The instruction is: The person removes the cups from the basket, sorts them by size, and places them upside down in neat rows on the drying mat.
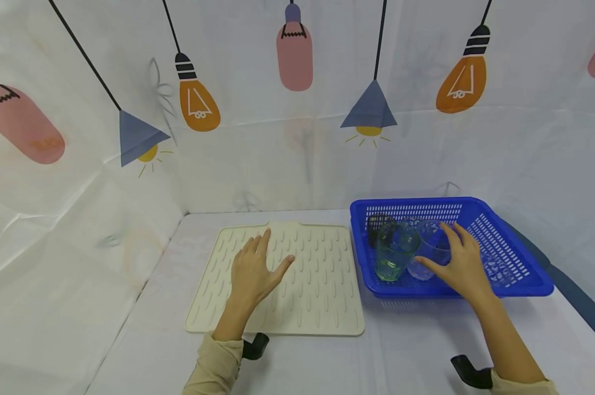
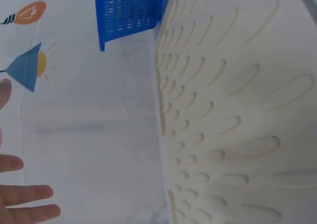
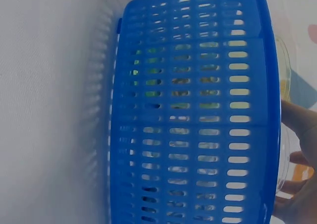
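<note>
My left hand (image 1: 252,271) hovers over the cream drying mat (image 1: 322,307), fingers straight and thumb spread, holding nothing. In the left wrist view, part of the left hand (image 2: 25,199) shows at the left edge. At the blue basket, my right hand (image 1: 458,266) reaches over the near rim, thumb and fingers spread about a clear glass (image 1: 428,269). Its fingertips overlap the upper part of that glass. Left of it, a greenish glass (image 1: 390,263) stands in the basket. In the right wrist view, the basket wall hides most of the glasses, and the right hand (image 3: 302,159) shows at the right edge.
The blue basket (image 1: 505,293) has slotted sides and stands right of the mat. A dark glass (image 1: 375,225) sits at its back left, with more clear glassware (image 1: 495,269) at the right. A white sheet (image 1: 278,164) printed with lamps rises behind the white-covered table (image 1: 317,365).
</note>
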Demonstrator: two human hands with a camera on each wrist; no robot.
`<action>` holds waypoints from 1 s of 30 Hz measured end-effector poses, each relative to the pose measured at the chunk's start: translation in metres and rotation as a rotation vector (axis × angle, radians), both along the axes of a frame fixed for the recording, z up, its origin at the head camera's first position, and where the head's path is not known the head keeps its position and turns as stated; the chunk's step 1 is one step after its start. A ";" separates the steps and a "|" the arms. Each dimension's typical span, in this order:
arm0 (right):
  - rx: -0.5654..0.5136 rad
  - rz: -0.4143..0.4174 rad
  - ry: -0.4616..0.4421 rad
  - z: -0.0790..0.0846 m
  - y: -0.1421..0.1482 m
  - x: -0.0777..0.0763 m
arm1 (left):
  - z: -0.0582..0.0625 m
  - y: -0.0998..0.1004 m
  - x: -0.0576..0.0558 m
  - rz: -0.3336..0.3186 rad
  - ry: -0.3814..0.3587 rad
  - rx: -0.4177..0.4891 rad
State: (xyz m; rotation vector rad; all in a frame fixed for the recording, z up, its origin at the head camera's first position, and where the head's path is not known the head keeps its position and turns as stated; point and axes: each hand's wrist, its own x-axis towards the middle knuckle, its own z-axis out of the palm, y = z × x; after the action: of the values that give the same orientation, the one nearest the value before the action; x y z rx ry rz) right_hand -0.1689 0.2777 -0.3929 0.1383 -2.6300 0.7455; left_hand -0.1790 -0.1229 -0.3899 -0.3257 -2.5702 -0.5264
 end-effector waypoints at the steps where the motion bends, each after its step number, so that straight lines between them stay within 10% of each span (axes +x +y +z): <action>1: -0.016 0.000 -0.005 -0.001 0.001 0.000 | 0.000 0.000 0.000 -0.021 0.000 0.023; 30: -0.353 -0.010 -0.280 -0.008 0.018 -0.018 | -0.010 0.000 -0.007 -0.445 -0.166 0.639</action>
State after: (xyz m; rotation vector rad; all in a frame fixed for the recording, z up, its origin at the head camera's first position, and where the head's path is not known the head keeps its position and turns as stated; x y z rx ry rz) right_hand -0.1872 0.2959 -0.4013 -0.0858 -2.6965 1.2913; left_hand -0.1862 -0.1230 -0.4003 -0.6385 -2.3109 -1.5370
